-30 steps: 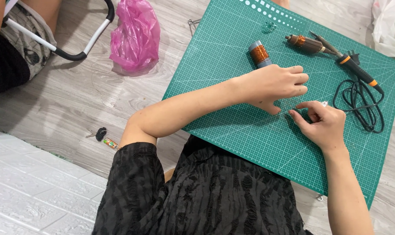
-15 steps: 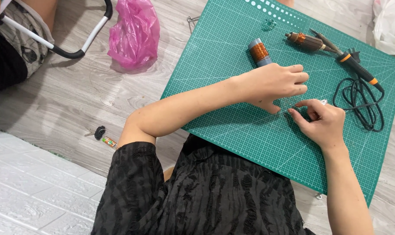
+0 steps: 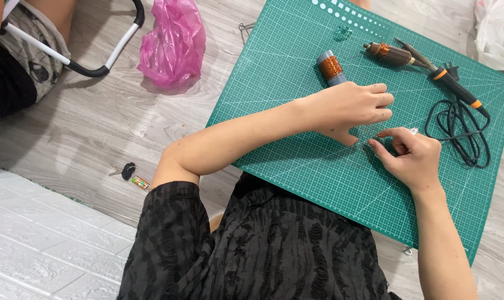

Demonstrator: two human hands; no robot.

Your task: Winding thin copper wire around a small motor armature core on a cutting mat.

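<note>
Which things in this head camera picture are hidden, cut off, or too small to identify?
- Small item in the right hand: hidden by its curled fingers.
- Left hand palm: faces down on the green mat.
- White bag: cut by the right edge.
- Small objects on the floor: too small.

Single head view looks steeply down, close over the green cutting mat.

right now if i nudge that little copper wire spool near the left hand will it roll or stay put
The copper wire spool looks cylindrical and lies on its side on the green cutting mat, so it would probably roll. Its tight copper winding suggests it is heavy for its size. The left hand beside it might block it.
</note>
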